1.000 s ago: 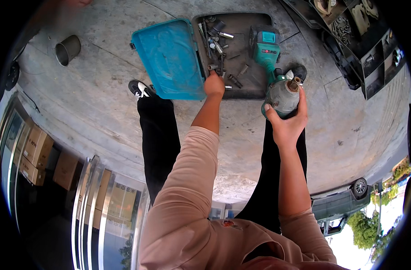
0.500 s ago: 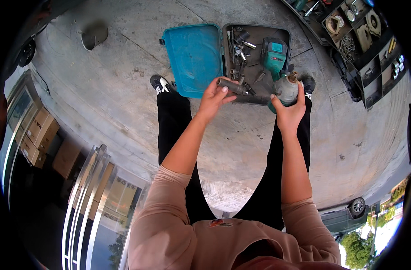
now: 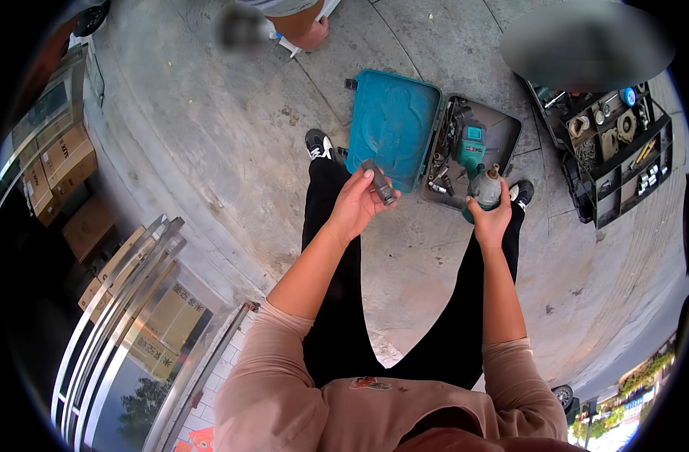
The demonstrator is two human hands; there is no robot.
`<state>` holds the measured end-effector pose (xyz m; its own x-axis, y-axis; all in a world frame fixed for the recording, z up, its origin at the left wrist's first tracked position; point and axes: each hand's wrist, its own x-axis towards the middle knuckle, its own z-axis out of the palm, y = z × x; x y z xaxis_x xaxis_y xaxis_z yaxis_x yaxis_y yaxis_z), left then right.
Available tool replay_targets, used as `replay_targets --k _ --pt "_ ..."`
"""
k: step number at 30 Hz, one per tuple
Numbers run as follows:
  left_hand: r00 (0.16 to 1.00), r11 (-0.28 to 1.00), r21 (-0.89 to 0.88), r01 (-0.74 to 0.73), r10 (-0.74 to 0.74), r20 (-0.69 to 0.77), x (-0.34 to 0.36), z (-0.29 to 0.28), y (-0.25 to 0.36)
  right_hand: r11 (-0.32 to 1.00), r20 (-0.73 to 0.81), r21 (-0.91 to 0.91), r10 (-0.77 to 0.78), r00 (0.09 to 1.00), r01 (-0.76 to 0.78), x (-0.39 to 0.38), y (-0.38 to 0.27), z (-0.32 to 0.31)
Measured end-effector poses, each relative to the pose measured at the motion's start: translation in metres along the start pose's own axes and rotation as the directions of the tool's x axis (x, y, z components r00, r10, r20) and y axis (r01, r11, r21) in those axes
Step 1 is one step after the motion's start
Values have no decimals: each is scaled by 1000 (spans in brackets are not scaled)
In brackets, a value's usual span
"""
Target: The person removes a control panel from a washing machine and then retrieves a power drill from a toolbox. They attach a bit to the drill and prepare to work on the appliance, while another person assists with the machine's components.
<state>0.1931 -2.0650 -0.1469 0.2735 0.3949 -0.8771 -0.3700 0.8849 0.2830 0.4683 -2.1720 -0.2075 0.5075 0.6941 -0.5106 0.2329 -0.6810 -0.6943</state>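
Observation:
My left hand (image 3: 357, 203) is closed around a long dark metal socket (image 3: 379, 183), tilted, near the lid's lower edge. In my right hand (image 3: 492, 220) is a teal and grey cordless impact wrench (image 3: 483, 190), gripped by its body with the drive tip facing away from me. Its battery end reaches over the open tool case (image 3: 503, 113). The case's blue lid (image 3: 390, 124) lies folded back to the left. Loose sockets and fittings (image 3: 441, 177) lie in the case. Socket and wrench are apart.
At right stands a tiered black toolbox (image 3: 612, 181) with metal parts in its compartments. Another person's hand (image 3: 310, 36) shows at the top, near a white object. Cardboard boxes (image 3: 69, 154) and metal railings (image 3: 107, 301) stand at left. My shoes (image 3: 319, 145) flank the case.
My left hand has moved left relative to the case and turned the socket steeper. The wrench stays in my right hand. The view has shifted, bringing another person's hand in at the top.

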Motion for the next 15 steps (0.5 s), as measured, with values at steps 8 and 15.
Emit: replay_targets --k 8,15 --pt "877 561 827 10 393 -277 -138 -117 -11 993 194 -85 -68 979 86 -40 -75 18" --pt "753 254 967 13 634 -176 -203 -156 -29 948 360 -211 -153 920 240 -62 -154 65"
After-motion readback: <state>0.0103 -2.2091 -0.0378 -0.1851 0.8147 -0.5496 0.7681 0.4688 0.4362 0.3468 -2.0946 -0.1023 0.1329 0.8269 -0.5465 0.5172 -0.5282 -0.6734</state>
